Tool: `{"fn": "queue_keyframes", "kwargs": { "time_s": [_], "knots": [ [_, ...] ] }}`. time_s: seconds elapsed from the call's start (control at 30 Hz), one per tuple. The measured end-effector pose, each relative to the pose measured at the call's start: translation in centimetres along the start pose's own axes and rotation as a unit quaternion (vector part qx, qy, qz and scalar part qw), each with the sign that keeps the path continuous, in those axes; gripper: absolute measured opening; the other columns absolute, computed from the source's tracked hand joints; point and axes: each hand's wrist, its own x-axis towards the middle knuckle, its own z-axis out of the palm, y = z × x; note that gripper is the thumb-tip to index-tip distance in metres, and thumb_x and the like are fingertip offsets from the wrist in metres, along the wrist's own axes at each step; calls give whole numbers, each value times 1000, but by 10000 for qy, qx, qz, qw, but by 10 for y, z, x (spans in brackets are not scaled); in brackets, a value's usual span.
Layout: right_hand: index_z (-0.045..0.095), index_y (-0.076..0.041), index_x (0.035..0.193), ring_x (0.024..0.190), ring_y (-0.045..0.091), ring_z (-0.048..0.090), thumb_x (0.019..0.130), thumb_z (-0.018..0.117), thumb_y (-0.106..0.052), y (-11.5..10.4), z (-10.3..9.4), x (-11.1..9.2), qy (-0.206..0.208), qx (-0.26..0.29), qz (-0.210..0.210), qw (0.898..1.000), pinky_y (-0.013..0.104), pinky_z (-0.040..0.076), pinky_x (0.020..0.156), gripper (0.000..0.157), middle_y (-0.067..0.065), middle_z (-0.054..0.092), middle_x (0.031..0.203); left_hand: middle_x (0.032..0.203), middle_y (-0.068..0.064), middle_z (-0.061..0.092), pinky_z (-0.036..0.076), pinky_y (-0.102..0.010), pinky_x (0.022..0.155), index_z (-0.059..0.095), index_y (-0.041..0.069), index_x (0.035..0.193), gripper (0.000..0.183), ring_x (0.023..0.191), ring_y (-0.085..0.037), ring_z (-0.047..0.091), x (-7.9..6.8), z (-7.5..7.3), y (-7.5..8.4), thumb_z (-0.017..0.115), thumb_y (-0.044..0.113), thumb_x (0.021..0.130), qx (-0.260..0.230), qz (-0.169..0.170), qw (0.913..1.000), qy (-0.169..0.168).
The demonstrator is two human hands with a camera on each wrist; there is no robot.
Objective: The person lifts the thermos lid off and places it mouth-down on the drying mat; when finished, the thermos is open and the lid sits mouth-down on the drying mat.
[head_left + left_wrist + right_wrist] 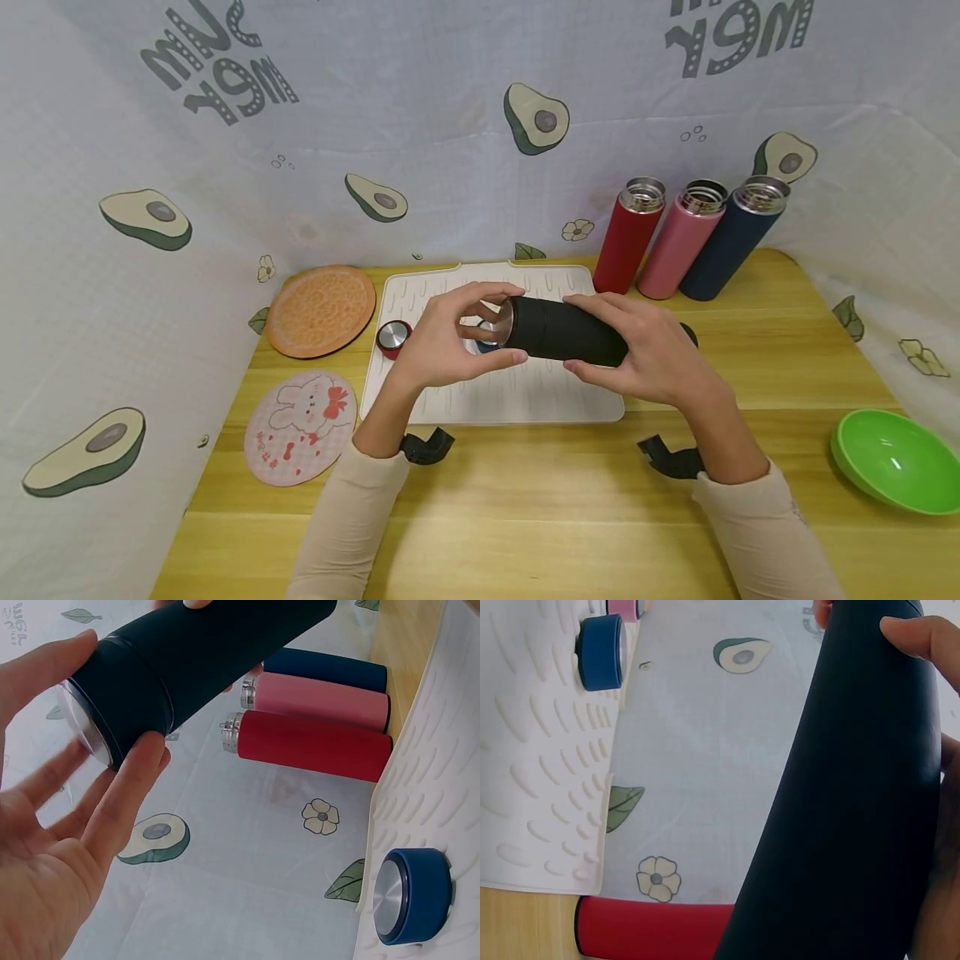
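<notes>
A black thermos (573, 333) is held up nearly level over a white drying mat (540, 404), its cap (124, 697) pointing left. My left hand (457, 337) pinches that cap between thumb and fingers, and its steel top shows between them in the left wrist view. Round the body of the thermos my right hand (645, 346) grips from the other side. On the mat below stand a red cap (393, 337) and a blue cap (416, 896), the latter partly hidden by the left hand in the head view. A pink cap (624, 607) shows at the right wrist view's top edge.
Uncapped red (628, 242), pink (681, 242) and dark blue (731, 242) thermoses stand at the back right by the cloth. Left of the mat lie an orange round mat (321, 311) and a rabbit-print round mat (300, 429). A green bowl (896, 462) sits far right.
</notes>
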Motion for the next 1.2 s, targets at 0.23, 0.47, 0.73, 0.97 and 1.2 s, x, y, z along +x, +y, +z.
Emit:
{"fn": "queue_keyframes", "kwargs": {
  "time_s": [0.23,0.47,0.73,0.97,1.2],
  "knots": [
    [64,-19,138,104,31,66,68,90,-43,0,4,1,309,-171,-288,9990,49,62,78,79,14,69,127,89,2,74,64,-30,71,71,21,117,45,76,-9,74,0,5,-1,85,45,81,406,-741,9951,513],
    [63,-17,138,104,33,66,68,90,-43,0,2,0,295,-184,-199,9992,50,62,78,80,15,68,128,142,6,59,57,-28,100,56,28,145,69,124,-10,63,2,1,-2,88,29,83,1,-165,9996,-217],
    [63,-19,139,102,32,66,68,90,-43,3,1,-1,276,-181,-206,9992,48,62,74,79,15,68,128,154,0,50,53,-33,107,60,15,142,64,143,-15,48,2,-3,-3,86,10,84,-98,712,9950,-695],
    [64,-19,139,101,32,66,68,91,-44,3,2,1,263,-253,-290,9989,47,61,74,80,15,68,128,141,-1,61,61,-32,95,62,15,140,62,120,-18,63,2,-2,-5,87,12,83,-413,338,9974,-485],
    [65,-17,138,103,34,65,69,90,-45,3,2,2,270,-465,-288,9981,50,61,76,79,16,68,127,123,-1,67,64,-29,82,65,28,135,52,96,-14,74,2,2,-5,84,27,87,-153,-474,9987,-69]
  ]
}}
